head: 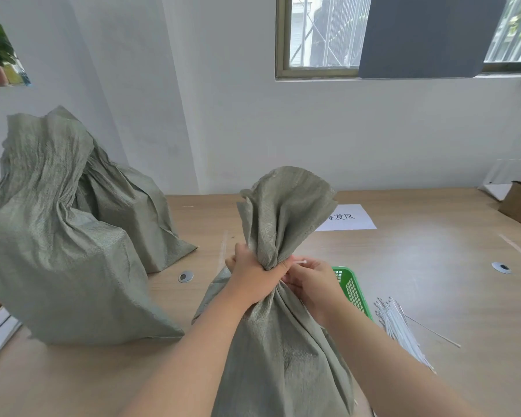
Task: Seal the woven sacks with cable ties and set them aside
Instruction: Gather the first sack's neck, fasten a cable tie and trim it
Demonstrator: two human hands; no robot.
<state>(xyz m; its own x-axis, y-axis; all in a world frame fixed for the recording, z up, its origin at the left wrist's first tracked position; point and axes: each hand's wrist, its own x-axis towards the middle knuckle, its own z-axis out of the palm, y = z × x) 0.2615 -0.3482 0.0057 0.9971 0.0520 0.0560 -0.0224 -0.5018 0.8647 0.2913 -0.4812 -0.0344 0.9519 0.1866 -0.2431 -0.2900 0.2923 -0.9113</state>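
My left hand grips the gathered neck of the grey-green woven sack, while my right hand pinches a thin white cable tie beside it.

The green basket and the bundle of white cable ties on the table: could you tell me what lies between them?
Nothing: in the head view only bare wooden tabletop separates the green basket from the loose cable ties.

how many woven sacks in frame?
3. One sack at front centre, neck gripped by the left hand; a large one at left; a third partly hidden behind it. More could be out of view.
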